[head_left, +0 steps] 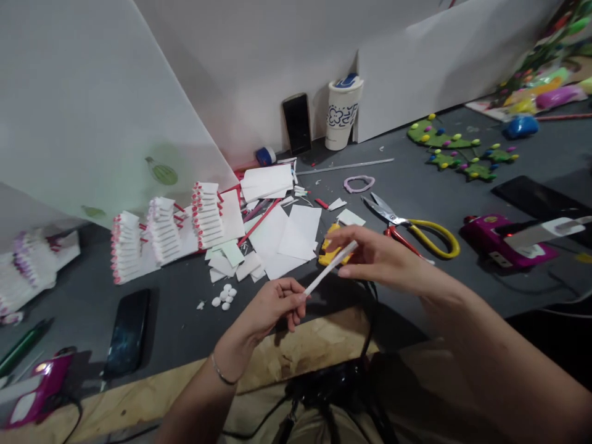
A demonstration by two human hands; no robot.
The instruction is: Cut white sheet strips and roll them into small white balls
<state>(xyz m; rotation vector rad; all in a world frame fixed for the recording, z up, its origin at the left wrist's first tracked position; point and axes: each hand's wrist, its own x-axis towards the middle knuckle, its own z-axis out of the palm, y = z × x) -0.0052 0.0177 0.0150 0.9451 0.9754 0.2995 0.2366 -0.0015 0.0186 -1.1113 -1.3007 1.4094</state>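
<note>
A thin white stick point(329, 269), maybe rolled paper, slants upward to the right between my hands. My left hand point(282, 303) pinches its lower end between thumb and fingers. Around the upper end, my right hand point(372, 256) has its thumb and fingers apart, close to the stick; whether they touch it is hard to tell. Behind my right hand lies a yellow tool point(327, 246), partly hidden. Several small white balls point(225, 296) sit on the dark table left of my left hand, near small white paper pieces point(222, 265).
Rows of white, red-tipped pieces point(207, 216) stand at the left. Yellow-handled scissors point(432, 237) lie right of centre. A white cup point(342, 114) and an upright phone point(297, 123) are at the back. Another phone point(127, 332) lies front left; a magenta device point(499, 246) sits right.
</note>
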